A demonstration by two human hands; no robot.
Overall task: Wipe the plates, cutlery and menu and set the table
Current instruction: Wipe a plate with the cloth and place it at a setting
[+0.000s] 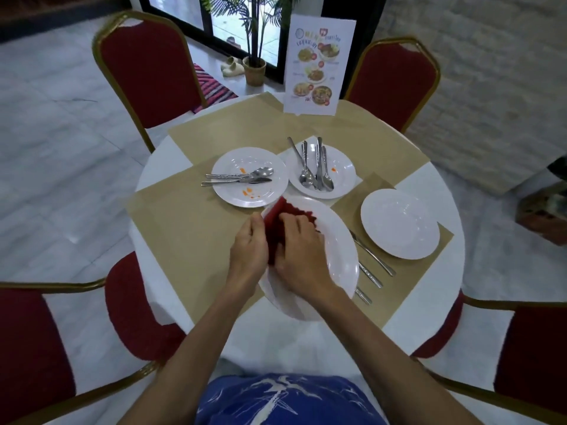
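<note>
a white plate (334, 240) is held over the near side of the round white worktop (159, 167), and everything else is placed from it. the left hand (248, 243) is at this plate's left rim with its fingers curled round the edge, where a side of the red cloth (283, 214) also lies; whether they pinch the cloth too cannot be told. the right hand (299, 250) is on the plate's face, its fingers bent down into the cloth and bunching it against the plate. from behind the plate's right rim three metal cutlery handles (371, 256) stick out onto a tan placemat (184, 228). just beyond the plate's far left rim lies a smeared plate (233, 161) with orange marks, carrying a spoon, fork and knife (242, 177) laid sideways. just beyond the plate's far rim sits a third plate (345, 167) holding a loose bundle of cutlery (319, 170) and one orange spot. to the right of the held plate, apart from it, a bare plate (399, 223) rests on the tan covering. well beyond the held plate, at the worktop's far edge, the menu (319, 62) stands upright. red chairs with gold frames (147, 72) stand around the worktop, two past the held plate and two nearer than it.
</note>
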